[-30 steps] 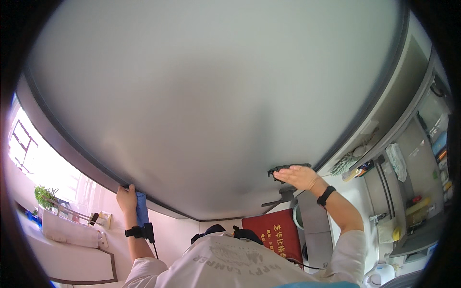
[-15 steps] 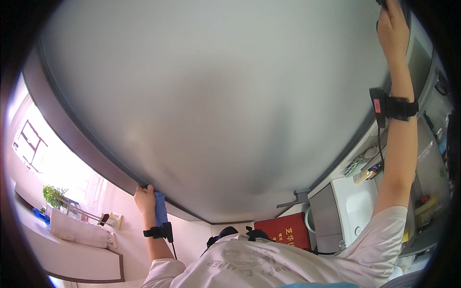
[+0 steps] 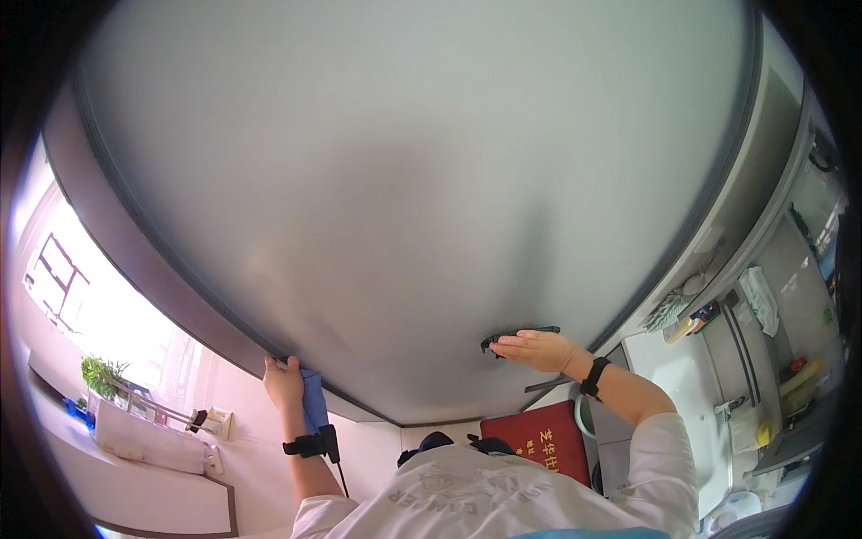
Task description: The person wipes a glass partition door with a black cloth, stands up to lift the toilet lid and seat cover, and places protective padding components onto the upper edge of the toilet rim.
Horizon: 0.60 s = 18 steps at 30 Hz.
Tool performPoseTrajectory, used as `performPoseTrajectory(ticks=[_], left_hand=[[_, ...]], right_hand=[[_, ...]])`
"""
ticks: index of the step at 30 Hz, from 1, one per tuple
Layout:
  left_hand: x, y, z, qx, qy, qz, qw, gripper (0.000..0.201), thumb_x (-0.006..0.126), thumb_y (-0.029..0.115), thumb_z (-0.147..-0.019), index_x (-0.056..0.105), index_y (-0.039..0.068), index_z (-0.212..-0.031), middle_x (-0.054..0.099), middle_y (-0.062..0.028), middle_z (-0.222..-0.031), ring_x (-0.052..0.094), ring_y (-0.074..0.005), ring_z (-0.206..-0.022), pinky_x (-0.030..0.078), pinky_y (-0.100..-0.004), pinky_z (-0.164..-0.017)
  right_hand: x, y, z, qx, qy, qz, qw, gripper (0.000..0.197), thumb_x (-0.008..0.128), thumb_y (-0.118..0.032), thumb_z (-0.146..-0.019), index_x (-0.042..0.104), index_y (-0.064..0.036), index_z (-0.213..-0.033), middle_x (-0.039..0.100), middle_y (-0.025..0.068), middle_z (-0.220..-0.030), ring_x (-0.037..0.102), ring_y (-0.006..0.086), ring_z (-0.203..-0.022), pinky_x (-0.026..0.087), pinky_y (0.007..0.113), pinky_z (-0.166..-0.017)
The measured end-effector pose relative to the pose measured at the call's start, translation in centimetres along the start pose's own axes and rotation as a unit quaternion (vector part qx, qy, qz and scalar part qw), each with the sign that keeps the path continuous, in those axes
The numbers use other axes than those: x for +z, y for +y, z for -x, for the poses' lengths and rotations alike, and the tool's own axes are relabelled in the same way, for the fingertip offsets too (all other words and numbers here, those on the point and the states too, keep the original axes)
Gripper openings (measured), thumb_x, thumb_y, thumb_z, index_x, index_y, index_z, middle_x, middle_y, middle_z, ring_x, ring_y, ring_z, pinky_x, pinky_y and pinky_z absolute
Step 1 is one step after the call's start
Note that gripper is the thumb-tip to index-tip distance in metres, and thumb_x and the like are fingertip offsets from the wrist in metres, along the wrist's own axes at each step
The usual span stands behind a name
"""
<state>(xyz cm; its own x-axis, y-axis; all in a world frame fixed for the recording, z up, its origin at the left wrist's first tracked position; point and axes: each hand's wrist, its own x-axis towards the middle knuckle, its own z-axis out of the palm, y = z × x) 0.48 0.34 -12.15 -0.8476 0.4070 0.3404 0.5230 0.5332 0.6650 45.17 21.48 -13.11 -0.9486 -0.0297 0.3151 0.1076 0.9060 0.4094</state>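
A large frosted glass panel in a dark frame fills most of the view. At its lower left frame edge is my left hand, closed, its fingertips on the frame. A blue cloth hangs from that hand beside the wrist strap. Low on the right side of the panel, my right hand lies with fingers straight and together over a narrow black object. This object is against or close to the glass; its kind is mostly hidden by the hand.
A grey lever handle sits beneath my right forearm. Right of the panel are a white washbasin and a mirrored cabinet. A red box-like item stands below. At left, a potted plant stands near a bright window.
My right hand has come down from the panel's upper right edge to its lower right, bringing the black object along. My left hand has slid slightly down and right along the frame.
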Motion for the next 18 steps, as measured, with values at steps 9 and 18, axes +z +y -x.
performPoseTrajectory(ticks=[9,18], left_hand=[[-0.5,-0.3,-0.2,0.050,0.061,0.027,0.997,0.036,0.059,0.024,-0.074,0.054,0.001,-0.101,0.063,-0.0196,-0.073,0.062,-0.0371,-0.070,0.048,-0.0424,-0.068],[-0.5,-0.3,-0.5,-0.037,-0.004,0.017,0.999,0.036,0.058,0.023,-0.074,0.052,0.000,-0.101,0.061,-0.0202,-0.068,0.061,-0.0369,-0.067,0.047,-0.0428,-0.064]], right_hand=[[-20.4,14.5,-7.8,0.223,0.262,0.058,0.937,0.039,0.051,-0.009,-0.084,0.057,-0.0102,-0.122,0.053,0.0108,-0.128,0.043,0.0277,-0.125,0.035,0.034,-0.103],[-29.7,18.1,-18.5,0.260,0.468,0.307,0.787,0.039,0.034,0.006,-0.089,0.049,0.0027,-0.125,0.046,0.0168,-0.134,0.043,0.0301,-0.125,0.033,0.036,-0.107]])
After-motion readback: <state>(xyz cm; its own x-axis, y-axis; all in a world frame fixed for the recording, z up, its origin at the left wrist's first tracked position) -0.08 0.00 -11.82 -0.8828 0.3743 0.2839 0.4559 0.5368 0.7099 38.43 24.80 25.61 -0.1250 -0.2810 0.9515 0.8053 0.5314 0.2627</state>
